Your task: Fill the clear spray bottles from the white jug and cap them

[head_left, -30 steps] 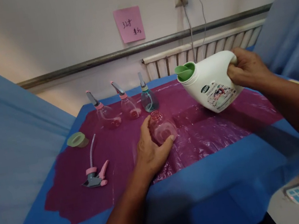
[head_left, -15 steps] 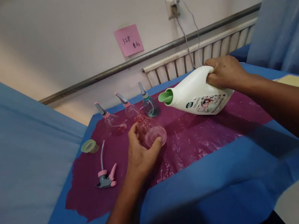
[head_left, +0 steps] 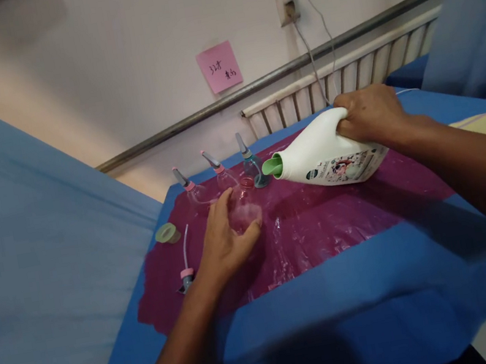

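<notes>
My left hand point(head_left: 227, 240) is curved around a clear pink bottle without a top point(head_left: 246, 209), thumb on its near side and fingers at its left. My right hand point(head_left: 371, 114) grips the handle of a large white jug point(head_left: 331, 151), which is tilted so that its green spout point(head_left: 273, 166) points left, a little above and right of the bottle's open neck. No liquid is seen coming out. A removed spray head with a tube point(head_left: 187, 273) lies left of my left forearm, partly hidden by it. Beside it sits a pale green cap point(head_left: 168, 233).
Three spray bottles with their heads on stand at the back: two pink point(head_left: 196, 195) point(head_left: 226, 177) and one teal point(head_left: 255, 170). A purple plastic sheet point(head_left: 307, 233) covers part of the blue table point(head_left: 334, 278). Blue curtains hang at both sides; a cable runs down from a wall socket point(head_left: 288, 8).
The pink bottle now stands more upright, its neck closer to the spout. My left fingers have loosened and spread somewhat around it. The camera view has shifted slightly.
</notes>
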`<state>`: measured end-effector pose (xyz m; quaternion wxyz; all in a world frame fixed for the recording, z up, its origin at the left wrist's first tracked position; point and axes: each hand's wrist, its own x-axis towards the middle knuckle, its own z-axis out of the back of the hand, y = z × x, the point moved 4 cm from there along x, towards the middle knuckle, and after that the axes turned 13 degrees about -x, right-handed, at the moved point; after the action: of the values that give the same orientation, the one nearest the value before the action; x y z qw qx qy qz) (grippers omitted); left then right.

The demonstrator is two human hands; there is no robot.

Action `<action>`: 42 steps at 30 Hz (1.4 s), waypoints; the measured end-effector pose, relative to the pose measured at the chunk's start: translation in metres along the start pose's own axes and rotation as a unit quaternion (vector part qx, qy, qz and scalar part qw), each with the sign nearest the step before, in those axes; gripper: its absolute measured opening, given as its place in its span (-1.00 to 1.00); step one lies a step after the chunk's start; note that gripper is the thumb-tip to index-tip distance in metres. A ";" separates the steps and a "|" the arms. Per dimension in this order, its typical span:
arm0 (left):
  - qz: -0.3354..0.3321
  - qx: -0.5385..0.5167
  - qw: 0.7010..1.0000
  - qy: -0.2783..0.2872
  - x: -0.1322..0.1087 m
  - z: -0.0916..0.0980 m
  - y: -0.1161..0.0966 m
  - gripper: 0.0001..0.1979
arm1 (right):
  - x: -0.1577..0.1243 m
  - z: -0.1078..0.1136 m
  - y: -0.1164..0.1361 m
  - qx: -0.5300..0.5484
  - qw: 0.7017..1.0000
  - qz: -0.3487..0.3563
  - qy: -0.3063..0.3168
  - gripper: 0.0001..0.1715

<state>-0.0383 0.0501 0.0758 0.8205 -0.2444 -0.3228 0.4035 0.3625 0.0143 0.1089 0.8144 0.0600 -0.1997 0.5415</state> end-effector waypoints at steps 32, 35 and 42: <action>-0.147 0.168 0.974 0.045 0.028 0.025 -0.033 -0.23 | -0.003 0.006 0.010 0.022 1.000 -0.011 -0.012 -0.63; -0.156 0.193 0.967 0.063 0.030 0.027 -0.038 -0.25 | -0.004 0.007 0.011 0.027 1.000 -0.004 -0.011 -0.68; -0.166 0.245 0.951 0.086 0.032 0.029 -0.047 -0.23 | -0.001 0.006 0.012 0.046 0.999 -0.011 0.002 -0.77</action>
<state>-0.0213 0.0543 0.1372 0.9351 -0.0127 -0.1785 0.3058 0.3494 0.0162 0.1123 0.8174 0.0984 -0.1721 0.5408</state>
